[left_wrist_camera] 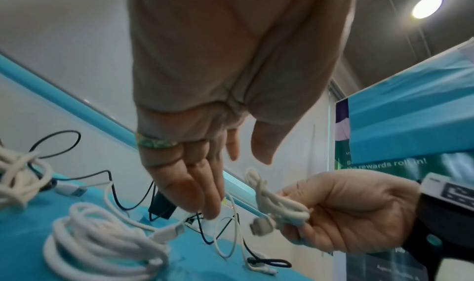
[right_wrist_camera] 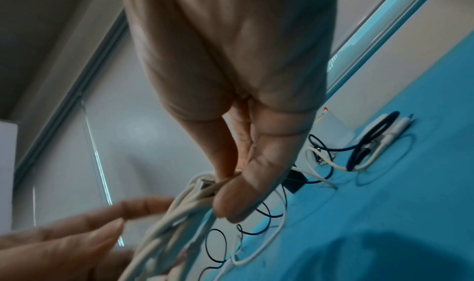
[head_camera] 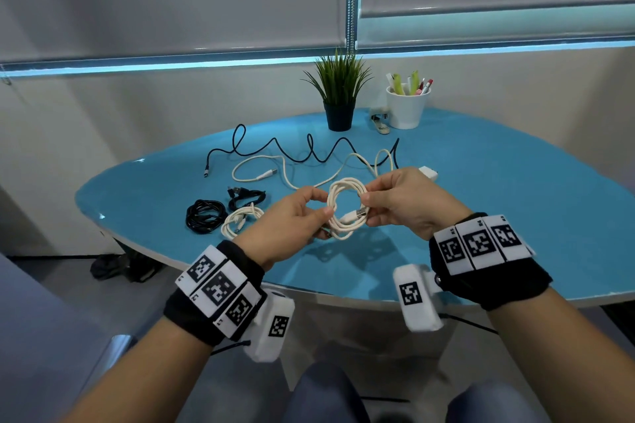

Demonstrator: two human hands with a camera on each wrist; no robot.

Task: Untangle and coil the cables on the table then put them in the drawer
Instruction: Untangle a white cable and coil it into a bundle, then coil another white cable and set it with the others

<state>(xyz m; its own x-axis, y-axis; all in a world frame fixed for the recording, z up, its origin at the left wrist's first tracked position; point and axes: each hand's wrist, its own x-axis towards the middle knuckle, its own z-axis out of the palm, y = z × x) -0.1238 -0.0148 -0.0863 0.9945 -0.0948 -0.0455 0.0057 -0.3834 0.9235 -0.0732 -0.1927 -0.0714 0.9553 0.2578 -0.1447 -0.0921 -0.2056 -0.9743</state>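
Observation:
A coiled white cable is held up over the blue table, its USB plug sticking out to the right. My right hand pinches the coil's right side between thumb and fingers, as the right wrist view shows. My left hand is at the coil's left side with loosely extended fingers; the index finger touches the strands and the thumb stands apart. On the table lie a long wavy black cable and a loose white cable. No drawer is in view.
Left of my hands lie two black coils and a white coil. A white charger block sits behind my right hand. At the back stand a potted plant, a pen cup and a stapler.

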